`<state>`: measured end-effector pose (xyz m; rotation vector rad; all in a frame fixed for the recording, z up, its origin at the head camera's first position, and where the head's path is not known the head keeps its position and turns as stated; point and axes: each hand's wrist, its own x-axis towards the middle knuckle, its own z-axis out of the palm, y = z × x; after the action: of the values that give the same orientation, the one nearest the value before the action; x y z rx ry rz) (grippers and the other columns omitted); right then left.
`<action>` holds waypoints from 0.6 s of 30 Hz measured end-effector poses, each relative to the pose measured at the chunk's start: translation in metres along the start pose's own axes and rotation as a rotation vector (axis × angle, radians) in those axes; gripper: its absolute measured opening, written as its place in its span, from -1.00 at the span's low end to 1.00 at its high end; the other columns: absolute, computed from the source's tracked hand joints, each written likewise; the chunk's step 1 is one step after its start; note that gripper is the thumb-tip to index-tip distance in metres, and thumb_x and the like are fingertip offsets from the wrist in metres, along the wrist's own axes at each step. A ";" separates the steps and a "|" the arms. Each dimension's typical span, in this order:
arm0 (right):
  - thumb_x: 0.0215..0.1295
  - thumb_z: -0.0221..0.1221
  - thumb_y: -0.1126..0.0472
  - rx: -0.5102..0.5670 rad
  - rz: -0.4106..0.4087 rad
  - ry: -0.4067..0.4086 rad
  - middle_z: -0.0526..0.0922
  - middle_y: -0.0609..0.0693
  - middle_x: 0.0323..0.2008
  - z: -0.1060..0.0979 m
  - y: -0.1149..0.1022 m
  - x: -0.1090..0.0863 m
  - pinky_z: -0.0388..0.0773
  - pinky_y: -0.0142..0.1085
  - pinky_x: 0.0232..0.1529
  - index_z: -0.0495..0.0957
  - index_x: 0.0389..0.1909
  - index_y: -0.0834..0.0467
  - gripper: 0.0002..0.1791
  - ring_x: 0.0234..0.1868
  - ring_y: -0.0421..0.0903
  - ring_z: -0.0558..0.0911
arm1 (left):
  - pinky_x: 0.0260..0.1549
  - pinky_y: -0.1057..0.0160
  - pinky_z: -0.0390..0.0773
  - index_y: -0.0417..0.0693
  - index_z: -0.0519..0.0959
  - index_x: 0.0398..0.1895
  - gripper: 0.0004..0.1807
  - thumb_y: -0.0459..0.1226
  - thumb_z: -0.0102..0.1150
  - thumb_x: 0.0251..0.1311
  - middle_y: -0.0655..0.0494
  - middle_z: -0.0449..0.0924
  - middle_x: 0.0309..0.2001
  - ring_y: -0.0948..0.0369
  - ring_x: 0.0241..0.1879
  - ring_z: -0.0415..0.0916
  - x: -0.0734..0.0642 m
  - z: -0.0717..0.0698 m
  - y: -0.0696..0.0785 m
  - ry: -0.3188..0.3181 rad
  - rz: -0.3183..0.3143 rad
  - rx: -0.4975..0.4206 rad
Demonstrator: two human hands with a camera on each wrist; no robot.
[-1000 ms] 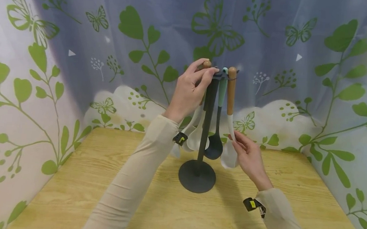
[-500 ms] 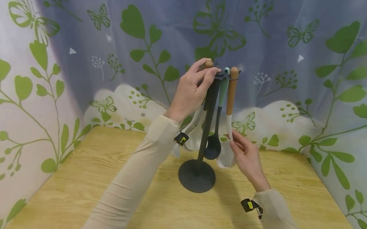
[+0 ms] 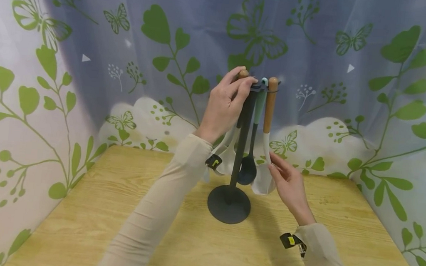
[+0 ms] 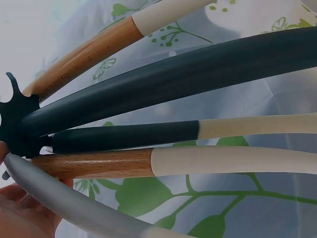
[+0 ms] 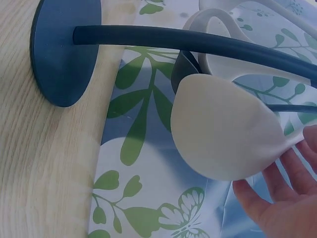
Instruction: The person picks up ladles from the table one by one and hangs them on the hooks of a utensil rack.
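Observation:
A dark utensil stand [image 3: 240,152] with a round base holds several kitchen tools hanging from its hooked top. My left hand [image 3: 226,102] grips the stand's top, beside a wooden handle end; its fingers are partly hidden in the left wrist view, behind a grey handle [image 4: 64,196]. At the stand's right hangs a white spatula [image 5: 223,129] with a wooden handle [image 3: 270,106]. My right hand [image 3: 289,181] pinches its white neck just above the broad head. Next to it hangs a dark ladle [image 3: 247,171] with a mint-green handle.
White utensils [image 3: 225,161] hang at the stand's left, partly behind my left wrist. The stand's base [image 3: 228,205] rests on a wooden table [image 3: 117,209]. A leaf-patterned curtain [image 3: 191,31] surrounds the table at the back and sides.
The spatula's head has swung slightly left toward the ladle, with my right hand moving along. My left hand keeps its place at the stand's top. The view has shifted slightly.

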<state>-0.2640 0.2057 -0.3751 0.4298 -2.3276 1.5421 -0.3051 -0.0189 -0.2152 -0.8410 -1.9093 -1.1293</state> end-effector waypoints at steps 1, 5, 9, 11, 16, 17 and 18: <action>0.50 0.04 0.08 0.000 -0.001 0.002 0.46 0.08 0.33 -0.001 0.000 -0.001 0.46 -0.62 0.00 0.37 0.40 0.01 -0.52 0.25 0.10 0.53 | 0.18 0.38 0.46 -0.08 0.64 0.09 -0.62 -0.18 -0.17 0.54 -0.04 0.34 0.38 0.17 0.33 0.38 -0.001 0.001 0.000 0.006 -0.006 -0.001; 0.52 0.02 0.10 -0.009 -0.003 0.024 0.48 0.13 0.31 -0.005 0.003 -0.003 0.43 -0.65 0.03 0.39 0.37 0.12 -0.53 0.27 0.14 0.50 | 0.17 0.32 0.48 -0.04 0.64 0.11 -0.60 -0.13 -0.20 0.55 0.01 0.31 0.40 0.19 0.37 0.32 -0.005 0.001 0.003 0.007 -0.060 0.008; 0.51 0.02 0.10 -0.031 -0.009 0.049 0.51 0.13 0.28 -0.008 0.006 -0.005 0.38 -0.68 0.06 0.41 0.35 0.16 -0.53 0.30 0.12 0.48 | 0.19 0.23 0.47 -0.02 0.61 0.16 -0.60 -0.13 -0.20 0.55 0.01 0.28 0.42 0.19 0.40 0.26 -0.008 0.000 0.005 0.000 -0.077 0.028; 0.51 0.03 0.09 -0.044 -0.018 0.060 0.52 0.12 0.27 -0.009 0.006 -0.006 0.37 -0.69 0.07 0.42 0.34 0.17 -0.53 0.30 0.10 0.49 | 0.21 0.24 0.45 -0.04 0.60 0.17 -0.61 -0.15 -0.19 0.55 0.00 0.29 0.41 0.20 0.40 0.25 -0.009 -0.001 0.005 0.011 -0.062 0.037; 0.50 0.05 0.10 -0.062 -0.027 0.069 0.53 0.11 0.27 -0.010 0.005 -0.005 0.41 -0.65 0.07 0.45 0.32 0.14 -0.55 0.27 0.14 0.51 | 0.25 0.27 0.41 -0.07 0.57 0.21 -0.64 -0.21 -0.12 0.52 -0.06 0.33 0.38 0.17 0.37 0.31 -0.012 -0.002 0.003 0.062 0.009 0.056; 0.50 0.04 0.10 -0.069 -0.024 0.068 0.52 0.11 0.27 -0.010 0.005 -0.005 0.46 -0.57 0.10 0.45 0.32 0.14 -0.55 0.27 0.15 0.51 | 0.24 0.26 0.42 -0.08 0.55 0.22 -0.64 -0.22 -0.11 0.51 -0.08 0.34 0.37 0.15 0.34 0.34 -0.013 -0.002 0.002 0.069 0.026 0.060; 0.50 0.04 0.09 -0.078 -0.020 0.067 0.51 0.11 0.28 -0.011 0.006 -0.005 0.50 -0.46 0.14 0.45 0.33 0.13 -0.55 0.27 0.17 0.51 | 0.23 0.23 0.43 -0.08 0.53 0.25 -0.63 -0.22 -0.11 0.51 -0.09 0.33 0.37 0.13 0.33 0.36 -0.014 -0.003 0.001 0.073 0.040 0.067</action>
<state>-0.2610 0.2185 -0.3775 0.3755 -2.3163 1.4283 -0.2965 -0.0232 -0.2259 -0.7879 -1.8515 -1.0523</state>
